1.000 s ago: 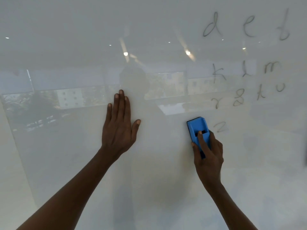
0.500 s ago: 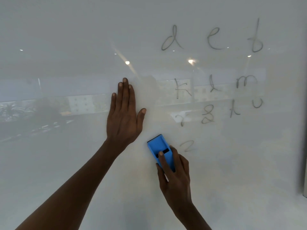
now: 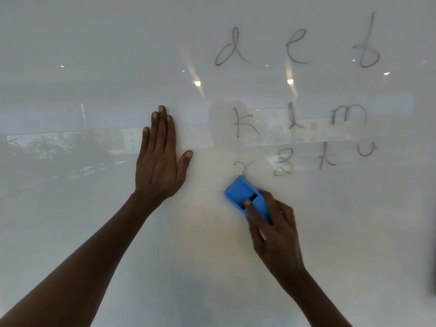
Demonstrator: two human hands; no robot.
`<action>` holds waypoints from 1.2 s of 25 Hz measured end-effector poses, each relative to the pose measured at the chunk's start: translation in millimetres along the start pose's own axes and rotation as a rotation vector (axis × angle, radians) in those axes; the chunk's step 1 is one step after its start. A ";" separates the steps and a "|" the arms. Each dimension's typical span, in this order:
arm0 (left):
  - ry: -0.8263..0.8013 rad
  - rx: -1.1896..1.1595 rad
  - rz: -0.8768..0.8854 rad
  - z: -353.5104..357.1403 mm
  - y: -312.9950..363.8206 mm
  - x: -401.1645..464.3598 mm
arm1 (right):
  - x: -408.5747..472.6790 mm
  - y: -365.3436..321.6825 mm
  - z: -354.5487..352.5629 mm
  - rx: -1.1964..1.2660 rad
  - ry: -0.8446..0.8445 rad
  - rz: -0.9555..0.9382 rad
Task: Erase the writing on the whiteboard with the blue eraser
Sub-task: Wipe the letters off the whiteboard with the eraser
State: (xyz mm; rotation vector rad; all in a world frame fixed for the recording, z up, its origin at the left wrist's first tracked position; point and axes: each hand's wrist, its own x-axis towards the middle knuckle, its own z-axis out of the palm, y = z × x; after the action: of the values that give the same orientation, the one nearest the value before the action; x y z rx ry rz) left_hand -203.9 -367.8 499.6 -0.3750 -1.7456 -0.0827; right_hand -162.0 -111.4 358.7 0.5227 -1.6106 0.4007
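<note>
Looks like an office or classroom: a glossy whiteboard (image 3: pixel 94 55) fills the view, mirroring round ceiling lights (image 3: pixel 197 83) and a long window strip (image 3: pixel 70 142) (palm-like trees and a building outside).

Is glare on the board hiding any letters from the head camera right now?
Head view: two bright lamp reflections sit between the top and middle rows of writing, covering no letter; a window reflection washes across the whiteboard behind k, l and m, which stay legible; blue eraser sharp in the right hand.
</note>
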 end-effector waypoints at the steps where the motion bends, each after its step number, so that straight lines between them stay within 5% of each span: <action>1: 0.002 0.001 0.000 0.0 0.1 0.2 | 2.7 9.9 -7.1 -0.013 0.016 0.020; 14: 0.023 -0.020 0.022 -0.1 -0.2 -0.3 | 1.6 -10.0 -3.4 -0.011 0.258 0.438; 19: 0.045 -0.037 0.032 3.1 -1.3 -1.3 | -1.1 -60.6 30.0 0.038 0.131 0.272; 30: 0.044 -0.038 0.035 4.7 -3.1 -2.7 | -19.9 -90.9 53.6 0.032 -0.463 -0.437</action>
State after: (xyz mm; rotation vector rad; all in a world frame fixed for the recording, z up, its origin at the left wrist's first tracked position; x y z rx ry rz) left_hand -208.8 -370.1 496.5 -0.4285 -1.6955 -0.0981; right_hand -155.1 -214.3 329.0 1.0228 -1.8659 -0.0300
